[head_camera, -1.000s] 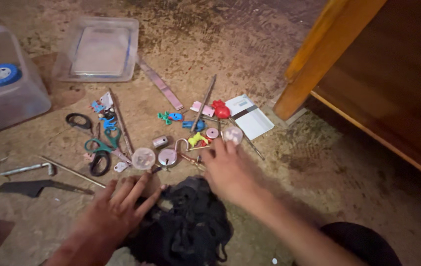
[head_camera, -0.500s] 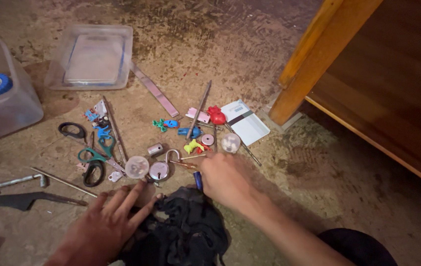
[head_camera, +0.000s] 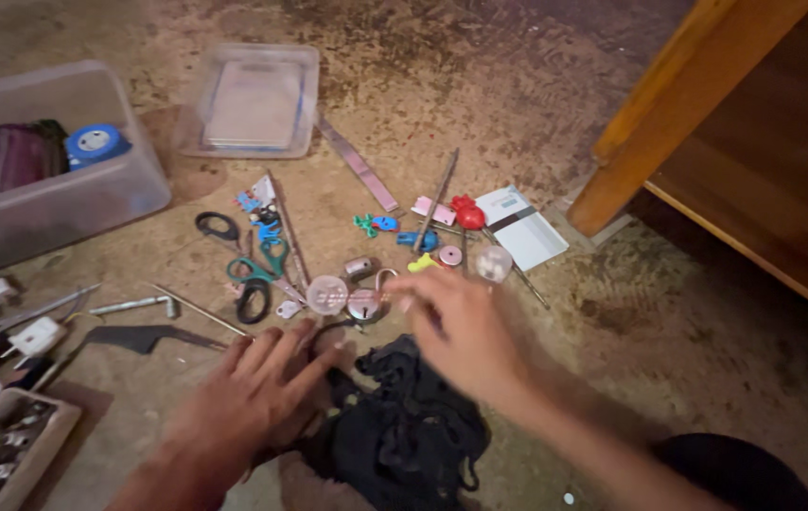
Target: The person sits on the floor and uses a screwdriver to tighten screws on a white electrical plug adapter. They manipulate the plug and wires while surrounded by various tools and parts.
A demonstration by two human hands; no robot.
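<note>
black cloth (head_camera: 404,435) lies bunched on the sandy floor (head_camera: 707,360) in the head view, between the two forearms and just below a scatter of small things. left hand (head_camera: 257,402) rests flat with fingers spread, its thumb side touching the cloth's left edge, near a round clear lid (head_camera: 326,294) and a padlock (head_camera: 366,303). right hand (head_camera: 456,331) is blurred above the cloth's top edge, fingers loosely open and holding nothing i can make out, with green-handled scissors (head_camera: 257,274) farther left.
</note>
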